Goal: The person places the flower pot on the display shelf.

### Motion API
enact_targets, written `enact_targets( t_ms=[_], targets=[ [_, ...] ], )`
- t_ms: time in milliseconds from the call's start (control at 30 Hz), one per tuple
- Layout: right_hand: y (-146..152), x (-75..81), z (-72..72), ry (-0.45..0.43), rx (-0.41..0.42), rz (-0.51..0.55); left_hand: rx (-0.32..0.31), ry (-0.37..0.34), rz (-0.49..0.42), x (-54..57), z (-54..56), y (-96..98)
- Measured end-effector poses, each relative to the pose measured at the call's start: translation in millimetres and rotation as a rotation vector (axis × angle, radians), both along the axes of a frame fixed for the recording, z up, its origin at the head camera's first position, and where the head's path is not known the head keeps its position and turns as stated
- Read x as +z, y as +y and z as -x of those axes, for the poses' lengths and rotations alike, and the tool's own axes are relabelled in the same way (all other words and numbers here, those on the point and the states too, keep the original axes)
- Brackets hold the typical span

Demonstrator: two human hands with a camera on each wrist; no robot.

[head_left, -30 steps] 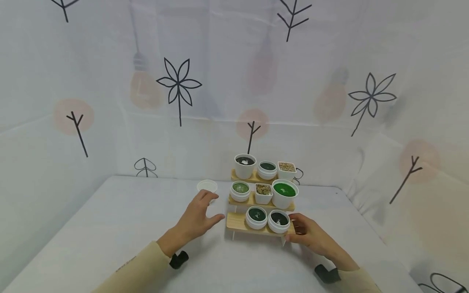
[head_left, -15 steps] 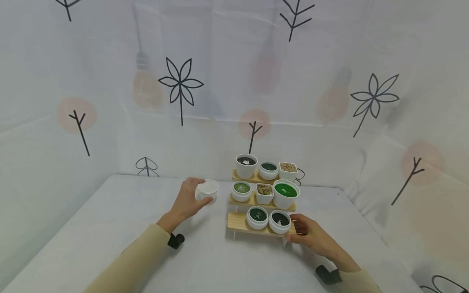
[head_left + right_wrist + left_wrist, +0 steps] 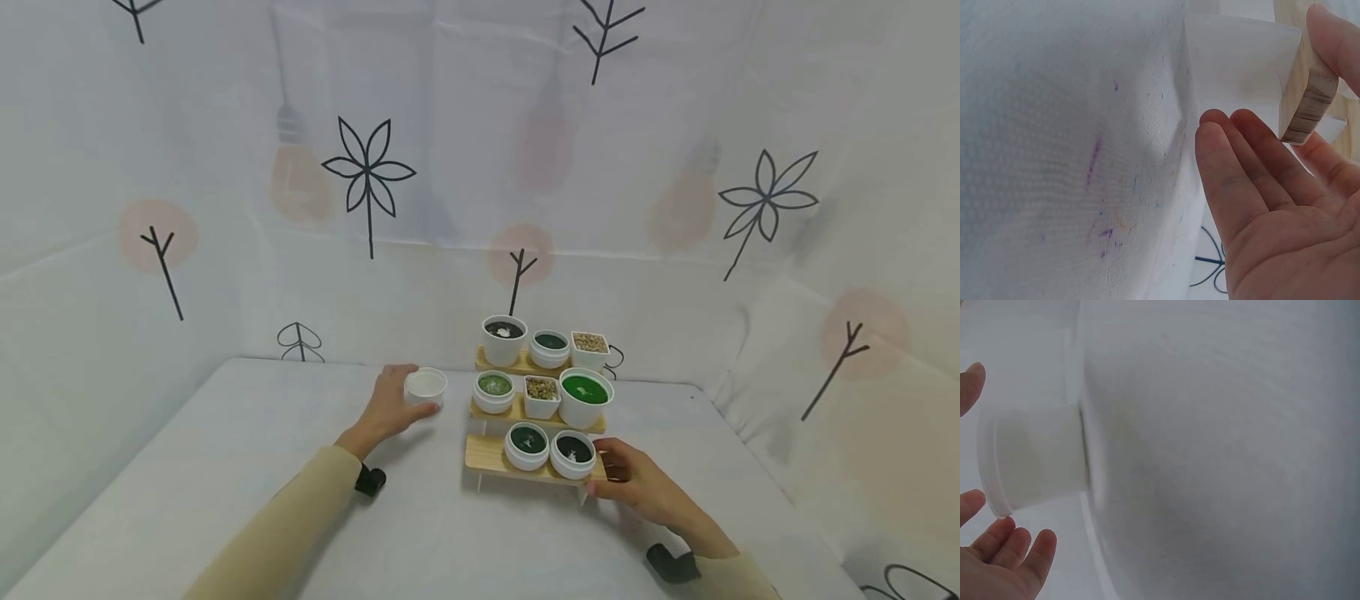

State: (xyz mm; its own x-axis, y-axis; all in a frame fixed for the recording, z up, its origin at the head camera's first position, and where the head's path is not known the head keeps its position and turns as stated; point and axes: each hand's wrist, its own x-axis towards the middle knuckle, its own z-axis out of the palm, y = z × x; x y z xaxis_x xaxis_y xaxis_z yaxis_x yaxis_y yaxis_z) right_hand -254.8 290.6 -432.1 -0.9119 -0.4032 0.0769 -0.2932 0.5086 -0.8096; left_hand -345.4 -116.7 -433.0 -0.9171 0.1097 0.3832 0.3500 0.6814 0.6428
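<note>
A white plastic cup (image 3: 426, 387) stands upright on the table, left of a three-tier wooden display stand. My left hand (image 3: 392, 404) is spread around the cup's left side, seen against its ribless wall (image 3: 1041, 456) in the left wrist view. There the thumb (image 3: 971, 387) stands apart from the cup, while one fingertip lies close to its rim. At the right end of the front wooden shelf (image 3: 487, 452) my right hand (image 3: 633, 482) pinches the board end (image 3: 1310, 106) between thumb and index finger. Its other fingers (image 3: 1222, 169) extend below the board without holding anything.
Two white pots (image 3: 527, 457) with dark green contents sit on the front shelf. The middle and back shelves (image 3: 480, 359) carry several more white pots, two square ones with grainy contents. A patterned cloth backdrop (image 3: 420, 292) hangs right behind the table (image 3: 420, 533).
My left hand has moved left and away from the stand's front, arriving around the white cup. The right hand has stayed on the front shelf's end.
</note>
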Motion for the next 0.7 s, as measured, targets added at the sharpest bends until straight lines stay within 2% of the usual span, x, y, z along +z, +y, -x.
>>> enact_targets(
  t_ms=[233, 433, 700],
  targets=[
    [1, -1.7, -0.1, 0.011, 0.014, 0.013, 0.006, -0.061, -0.003, -4.1, 8.2, 1.8],
    [0, -1.1, 0.2, -0.001, 0.004, 0.006, 0.014, -0.116, -0.023, -2.8, 12.4, 2.8],
    [0, -0.3, -0.2, 0.005, 0.01, 0.009, 0.042, -0.142, -0.033, -0.5, 15.1, 3.3]
  ],
)
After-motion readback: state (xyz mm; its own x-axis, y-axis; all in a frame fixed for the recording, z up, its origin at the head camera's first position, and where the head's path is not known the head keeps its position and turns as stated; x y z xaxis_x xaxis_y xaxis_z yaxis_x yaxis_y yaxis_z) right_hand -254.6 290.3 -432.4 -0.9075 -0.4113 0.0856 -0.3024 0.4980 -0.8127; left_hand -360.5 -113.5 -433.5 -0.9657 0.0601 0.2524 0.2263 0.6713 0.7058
